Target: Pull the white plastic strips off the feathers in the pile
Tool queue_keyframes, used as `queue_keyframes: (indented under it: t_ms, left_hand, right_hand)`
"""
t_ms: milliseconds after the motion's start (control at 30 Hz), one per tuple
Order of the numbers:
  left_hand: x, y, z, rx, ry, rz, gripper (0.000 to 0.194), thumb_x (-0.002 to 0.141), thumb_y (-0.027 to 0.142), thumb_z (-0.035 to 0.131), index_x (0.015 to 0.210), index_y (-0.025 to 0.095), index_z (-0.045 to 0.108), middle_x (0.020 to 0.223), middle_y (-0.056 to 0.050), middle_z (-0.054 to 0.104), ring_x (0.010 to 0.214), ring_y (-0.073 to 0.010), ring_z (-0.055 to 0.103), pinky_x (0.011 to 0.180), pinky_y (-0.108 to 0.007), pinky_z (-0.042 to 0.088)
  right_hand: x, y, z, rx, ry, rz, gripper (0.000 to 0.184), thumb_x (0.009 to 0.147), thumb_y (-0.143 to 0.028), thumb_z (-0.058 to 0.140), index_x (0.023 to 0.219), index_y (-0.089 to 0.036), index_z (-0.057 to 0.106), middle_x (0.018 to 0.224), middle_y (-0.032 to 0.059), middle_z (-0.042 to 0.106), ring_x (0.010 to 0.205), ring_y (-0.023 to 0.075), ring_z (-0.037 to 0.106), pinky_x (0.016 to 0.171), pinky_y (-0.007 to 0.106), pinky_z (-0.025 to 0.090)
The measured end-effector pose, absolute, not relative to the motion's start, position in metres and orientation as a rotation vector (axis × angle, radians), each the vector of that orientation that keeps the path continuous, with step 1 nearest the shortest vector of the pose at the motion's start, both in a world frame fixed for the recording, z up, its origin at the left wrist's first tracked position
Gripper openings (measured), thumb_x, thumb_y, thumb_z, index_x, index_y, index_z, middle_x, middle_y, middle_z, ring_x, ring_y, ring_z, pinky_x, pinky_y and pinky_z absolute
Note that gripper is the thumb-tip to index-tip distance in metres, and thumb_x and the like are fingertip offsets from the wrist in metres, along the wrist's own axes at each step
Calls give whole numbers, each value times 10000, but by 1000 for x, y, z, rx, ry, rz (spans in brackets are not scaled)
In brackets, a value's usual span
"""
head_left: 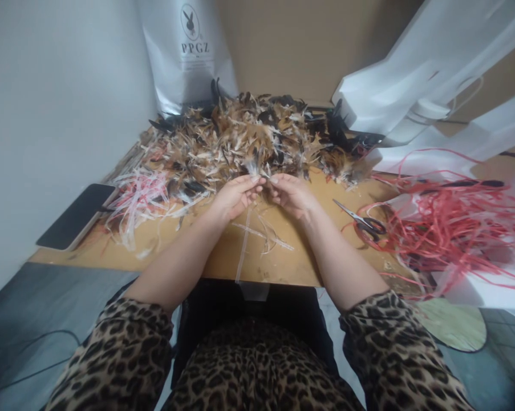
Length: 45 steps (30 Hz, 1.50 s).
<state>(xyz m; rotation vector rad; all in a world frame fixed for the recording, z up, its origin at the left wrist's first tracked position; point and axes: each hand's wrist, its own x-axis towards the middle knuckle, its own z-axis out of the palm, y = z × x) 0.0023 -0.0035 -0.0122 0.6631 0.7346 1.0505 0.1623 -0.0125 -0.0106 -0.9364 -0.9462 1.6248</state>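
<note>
My left hand point(235, 196) and my right hand point(290, 194) meet over the wooden table point(223, 257), fingertips pinched together on a small bunch of feathers point(257, 169) at the near edge of a big pile of brown, white and black feathers point(248, 140). A clear strip of tape point(243, 245) hangs down from between my hands to the table's front edge. Both hands are closed in a pinch.
Scissors point(362, 219) lie right of my right hand, beside a tangle of red strips point(454, 228). Pink and white strips point(140, 197) and a black phone point(78, 216) lie at the left. A grey bag point(189, 51) stands behind; white foam pieces point(428, 63) at the right.
</note>
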Motion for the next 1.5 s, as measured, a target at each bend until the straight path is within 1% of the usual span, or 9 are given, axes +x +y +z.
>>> queue_keyframes:
  t_ms: [300,400,500,600,733,800,1033,1200,1500]
  left_hand:
    - [1,-1,-15,651,725,1087,38,775,52,673,784,89,674,724,-17,689,574,-19,600,516,-107,437]
    - [1,0,-15,687,732,1120,21,762,65,690,771,83,684,759,-31,707,580,-19,596,521,-109,441]
    - [1,-1,-14,712,744,1122,41,735,80,725,753,85,688,767,-37,711,574,-19,591,518,-110,440]
    - [1,-2,-12,746,763,1115,46,726,93,737,739,82,695,733,-37,704,562,-23,587,513,-115,436]
    - [2,-4,-14,853,775,1089,116,691,146,780,752,76,710,689,-36,691,559,-33,589,528,-124,438]
    - [2,-5,-16,900,782,1074,152,669,170,801,750,79,710,670,-35,686,560,-40,592,533,-130,437]
    - [4,-8,-17,912,788,1003,160,668,175,803,757,83,707,685,-33,693,572,-45,602,536,-138,442]
    - [2,-8,-16,829,750,933,111,733,136,748,818,76,710,803,-63,734,587,-45,631,526,-130,463]
    - [3,-9,-12,726,766,895,55,802,64,660,847,73,690,763,-63,733,564,-52,642,492,-118,457]
  right_hand:
    - [159,-14,-13,-1089,-1074,1472,363,502,-377,834,687,-163,606,508,-47,551,468,62,453,445,192,299]
    - [166,-11,-11,-1176,-1094,1389,291,565,-366,769,712,-173,608,495,-45,526,459,76,424,447,210,279]
    - [175,-7,-11,-1346,-1251,1014,174,617,-283,694,732,-170,628,584,-16,576,523,97,456,512,241,347]
    - [180,-6,-9,-1386,-1345,687,192,609,-209,677,794,-161,663,742,15,641,640,118,520,619,268,415]
    - [174,-11,-5,-1253,-1248,1033,251,682,-394,706,766,-162,664,605,-13,577,538,95,463,527,248,359]
    - [168,-14,-5,-1178,-1175,1245,342,645,-478,752,723,-159,656,548,-25,550,490,76,427,480,232,305]
    - [161,-15,-7,-963,-962,1591,421,438,-380,892,657,-154,613,573,-26,627,460,42,414,456,201,278]
    - [161,-15,-5,-940,-918,1528,423,451,-381,889,663,-163,595,511,-37,590,437,40,398,434,192,272]
    - [149,-16,-10,-941,-903,1398,433,499,-434,863,687,-197,555,459,-80,508,400,48,395,397,188,250]
